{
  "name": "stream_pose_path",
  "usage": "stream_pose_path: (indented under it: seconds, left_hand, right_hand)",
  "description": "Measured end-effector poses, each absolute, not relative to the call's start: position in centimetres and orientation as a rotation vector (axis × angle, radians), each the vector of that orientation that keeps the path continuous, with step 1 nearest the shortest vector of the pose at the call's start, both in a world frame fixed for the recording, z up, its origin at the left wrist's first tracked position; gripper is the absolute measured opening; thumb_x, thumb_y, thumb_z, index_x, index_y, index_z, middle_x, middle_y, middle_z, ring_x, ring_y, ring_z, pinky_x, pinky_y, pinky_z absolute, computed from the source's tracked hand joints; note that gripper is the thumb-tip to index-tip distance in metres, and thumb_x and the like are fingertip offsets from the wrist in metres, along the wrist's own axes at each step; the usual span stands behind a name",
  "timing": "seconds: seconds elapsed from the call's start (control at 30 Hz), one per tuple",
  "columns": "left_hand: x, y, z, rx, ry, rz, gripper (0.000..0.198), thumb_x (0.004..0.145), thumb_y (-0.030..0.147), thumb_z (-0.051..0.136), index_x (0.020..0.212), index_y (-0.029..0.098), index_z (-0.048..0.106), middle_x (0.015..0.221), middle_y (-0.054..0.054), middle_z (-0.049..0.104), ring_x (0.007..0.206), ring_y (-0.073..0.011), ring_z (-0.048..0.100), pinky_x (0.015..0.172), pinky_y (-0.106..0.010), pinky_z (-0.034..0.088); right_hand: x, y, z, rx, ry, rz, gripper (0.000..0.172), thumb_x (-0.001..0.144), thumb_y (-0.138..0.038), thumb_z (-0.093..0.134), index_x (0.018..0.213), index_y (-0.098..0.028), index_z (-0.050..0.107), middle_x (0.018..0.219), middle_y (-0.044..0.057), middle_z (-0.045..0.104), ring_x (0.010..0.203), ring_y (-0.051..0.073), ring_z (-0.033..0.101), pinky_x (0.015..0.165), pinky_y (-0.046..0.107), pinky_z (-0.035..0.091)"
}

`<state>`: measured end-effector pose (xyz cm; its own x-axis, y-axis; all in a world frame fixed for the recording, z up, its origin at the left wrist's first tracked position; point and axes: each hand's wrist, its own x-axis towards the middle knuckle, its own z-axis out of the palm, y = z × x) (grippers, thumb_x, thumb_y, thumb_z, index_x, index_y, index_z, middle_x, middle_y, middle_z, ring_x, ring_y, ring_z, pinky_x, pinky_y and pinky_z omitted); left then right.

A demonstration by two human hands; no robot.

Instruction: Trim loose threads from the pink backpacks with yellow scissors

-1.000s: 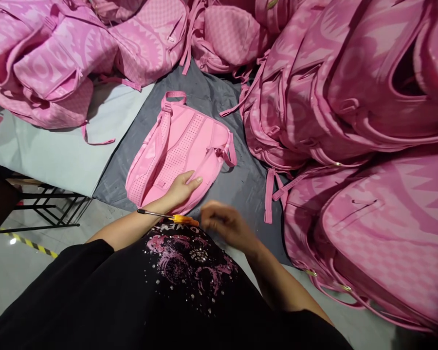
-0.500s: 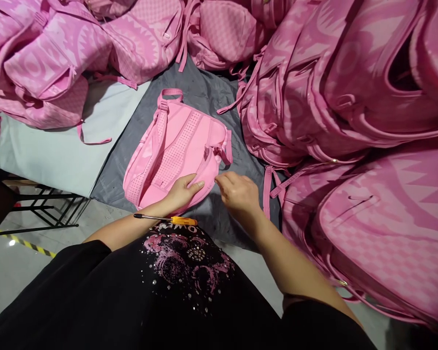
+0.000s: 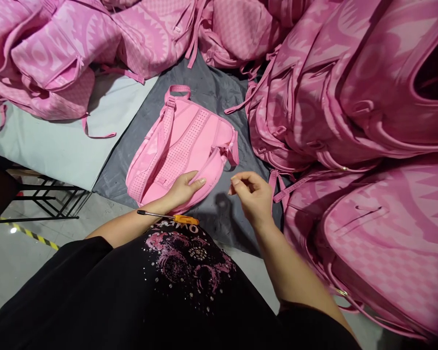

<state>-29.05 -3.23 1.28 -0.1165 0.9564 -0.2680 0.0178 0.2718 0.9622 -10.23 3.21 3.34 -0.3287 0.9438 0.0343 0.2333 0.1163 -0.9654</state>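
A small pink backpack [image 3: 200, 131] lies with its padded back and straps facing up on the dark grey cloth. My left hand [image 3: 185, 188] is closed on its near side, thumb on top and the other fingers mostly hidden. My right hand [image 3: 253, 194] hovers to the right of the bag, apart from it, thumb and forefinger pinched together. Whatever may be between those fingertips is too small to make out. A screwdriver-like tool with an orange handle [image 3: 186, 220] and a dark-tipped shaft shows in front of my black shirt, its shaft crossing my left forearm.
Pink patterned backpacks are piled at the back left [image 3: 65, 53], and more are stacked high on the right [image 3: 372, 209]. A pale cloth [image 3: 120, 104] adjoins the grey cloth [image 3: 113, 170]. A black metal frame [image 3: 54, 199] stands on the floor at lower left.
My right hand has moved away from the backpack's edge to the right, still pinched. My left hand keeps its hold on the bag. The whole view has shifted slightly.
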Motion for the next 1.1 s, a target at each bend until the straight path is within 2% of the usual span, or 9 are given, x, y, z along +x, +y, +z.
stream_pose_path:
  seconds: [0.1, 0.17, 0.27, 0.33, 0.43, 0.57, 0.77, 0.87, 1.1]
  left_hand:
    - [-29.2, -3.2, 0.8, 1.005, 1.433, 1.076, 0.037, 0.085, 0.047, 0.062, 0.099, 0.013, 0.068, 0.097, -0.007, 0.072, 0.093, -0.0227, 0.064, 0.088, -0.036, 0.048]
    - [-29.4, -3.1, 0.8, 1.096, 1.434, 1.144, 0.041, 0.086, 0.044, 0.062, 0.116, 0.015, 0.065, 0.12, -0.01, 0.069, 0.114, -0.0265, 0.061, 0.104, -0.042, 0.043]
    - [-30.0, -2.9, 1.2, 1.305, 1.348, 1.215, 0.054, 0.088, 0.037, 0.061, 0.141, 0.025, 0.052, 0.152, -0.008, 0.048, 0.143, -0.0259, 0.04, 0.122, -0.047, 0.026]
    - [-30.5, -2.6, 1.8, 1.41, 1.269, 1.182, 0.052, 0.092, 0.034, 0.056, 0.143, 0.027, 0.051, 0.156, -0.006, 0.044, 0.146, -0.0242, 0.037, 0.124, -0.047, 0.022]
    - [-31.3, -2.0, 3.0, 1.448, 1.232, 1.123, 0.042, 0.093, 0.031, 0.055, 0.134, 0.024, 0.06, 0.145, -0.008, 0.056, 0.137, -0.0234, 0.049, 0.121, -0.047, 0.031]
    - [-32.3, -1.7, 4.2, 1.437, 1.188, 1.137, 0.043, 0.083, 0.033, 0.072, 0.123, 0.019, 0.067, 0.133, -0.011, 0.065, 0.126, -0.0236, 0.059, 0.114, -0.044, 0.04]
    - [-33.4, -2.7, 4.6, 1.318, 1.278, 1.343, 0.021, 0.079, 0.031, 0.076, 0.091, 0.015, 0.071, 0.095, -0.006, 0.074, 0.091, -0.0162, 0.067, 0.09, -0.033, 0.051]
    - [-34.0, -3.3, 4.8, 1.238, 1.306, 1.41, 0.019, 0.079, 0.032, 0.075, 0.078, 0.015, 0.067, 0.077, -0.002, 0.068, 0.074, -0.0123, 0.062, 0.077, -0.028, 0.049]
    - [-37.2, -4.4, 6.8, 1.169, 1.417, 1.576, 0.032, 0.077, 0.044, 0.077, 0.075, 0.016, 0.062, 0.074, 0.001, 0.061, 0.072, -0.0113, 0.054, 0.073, -0.027, 0.044]
  right_hand:
    - [-9.9, 1.4, 2.6, -1.174, -1.668, 1.38, 0.012, 0.085, -0.03, 0.06, 0.079, -0.019, 0.063, 0.065, -0.002, 0.062, 0.059, 0.012, 0.058, 0.059, 0.025, 0.045]
    - [-10.1, -0.4, 2.2, -1.011, -1.891, 1.57, 0.016, 0.087, -0.032, 0.061, 0.082, -0.019, 0.067, 0.077, 0.001, 0.068, 0.071, 0.014, 0.063, 0.069, 0.027, 0.048]
    - [-11.1, -3.2, 1.6, -0.719, -2.185, 1.892, 0.026, 0.089, -0.038, 0.066, 0.106, -0.019, 0.071, 0.103, 0.005, 0.072, 0.091, 0.018, 0.065, 0.083, 0.03, 0.05]
    - [-11.8, -4.6, 1.0, -0.695, -2.256, 1.967, 0.037, 0.089, -0.041, 0.066, 0.119, -0.02, 0.068, 0.111, 0.007, 0.072, 0.092, 0.019, 0.065, 0.084, 0.031, 0.05]
    - [-12.4, -6.0, 0.1, -0.808, -2.252, 1.895, 0.036, 0.092, -0.041, 0.06, 0.118, -0.019, 0.068, 0.107, 0.007, 0.073, 0.089, 0.02, 0.066, 0.082, 0.033, 0.05]
    - [-11.0, -7.3, -0.9, -1.005, -1.953, 1.841, 0.034, 0.092, -0.045, 0.058, 0.112, -0.021, 0.071, 0.105, 0.006, 0.074, 0.091, 0.022, 0.067, 0.082, 0.034, 0.051]
    - [-8.6, -6.5, -2.1, -1.338, -1.207, 1.552, 0.039, 0.083, -0.059, 0.065, 0.082, -0.019, 0.066, 0.074, 0.002, 0.068, 0.067, 0.016, 0.061, 0.064, 0.029, 0.049]
    - [-8.8, -5.5, -2.2, -1.401, -1.19, 1.509, 0.044, 0.077, -0.061, 0.068, 0.084, -0.018, 0.066, 0.073, 0.002, 0.067, 0.065, 0.015, 0.06, 0.061, 0.027, 0.047]
    - [-5.8, -8.3, -3.4, -1.669, -1.597, 1.547, 0.063, 0.072, -0.068, 0.067, 0.103, -0.013, 0.07, 0.067, 0.0, 0.064, 0.054, 0.015, 0.052, 0.052, 0.028, 0.043]
